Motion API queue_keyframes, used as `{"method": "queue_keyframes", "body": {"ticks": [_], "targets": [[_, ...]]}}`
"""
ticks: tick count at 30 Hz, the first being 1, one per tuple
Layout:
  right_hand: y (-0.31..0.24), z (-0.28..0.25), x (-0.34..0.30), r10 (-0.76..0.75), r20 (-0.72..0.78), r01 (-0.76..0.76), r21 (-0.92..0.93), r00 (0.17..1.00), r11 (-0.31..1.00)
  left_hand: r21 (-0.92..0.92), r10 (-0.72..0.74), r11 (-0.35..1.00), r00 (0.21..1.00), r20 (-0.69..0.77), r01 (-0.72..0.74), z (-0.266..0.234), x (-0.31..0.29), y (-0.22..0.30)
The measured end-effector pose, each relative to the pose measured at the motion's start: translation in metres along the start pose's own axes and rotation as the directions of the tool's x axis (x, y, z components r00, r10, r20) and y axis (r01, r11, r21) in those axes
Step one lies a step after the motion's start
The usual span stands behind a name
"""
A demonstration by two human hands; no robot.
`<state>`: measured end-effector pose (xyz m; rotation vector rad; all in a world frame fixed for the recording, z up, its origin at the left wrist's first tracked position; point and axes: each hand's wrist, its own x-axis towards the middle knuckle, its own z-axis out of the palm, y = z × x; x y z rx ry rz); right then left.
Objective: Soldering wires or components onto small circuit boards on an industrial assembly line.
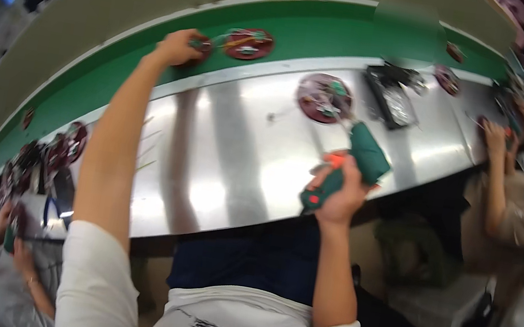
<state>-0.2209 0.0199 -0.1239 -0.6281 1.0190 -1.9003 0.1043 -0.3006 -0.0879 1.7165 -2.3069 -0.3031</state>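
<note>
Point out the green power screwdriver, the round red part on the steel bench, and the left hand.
green screwdriver (369,155): head view, on its green body above the grip.
red part (323,97): head view, on the disc's middle.
left hand (179,47): head view, on the back of the hand, over the green belt.

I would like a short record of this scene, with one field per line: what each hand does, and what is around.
left hand: stretched out to the green belt, on a dark red round part
right hand: grips a green electric screwdriver, tip toward the table
on the belt: another dark red disc
on the steel table: a red disc with wires and a black tray
other people: a co-worker at each side of the table
</note>
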Motion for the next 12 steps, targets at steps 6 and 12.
{"method": "queue_keyframes", "body": {"ticks": [6,12], "targets": [[0.001,0.003,-0.003,-0.04,0.089,0.038,0.018,0.995,0.999,0.051,-0.148,0.987,0.985,-0.088,0.152,-0.021,-0.049,0.016],[0.005,-0.003,-0.004,-0.039,0.085,0.037,0.014,0.996,0.999,0.458,-0.056,0.87,0.96,-0.274,0.181,-0.053,-0.074,0.057]]}}
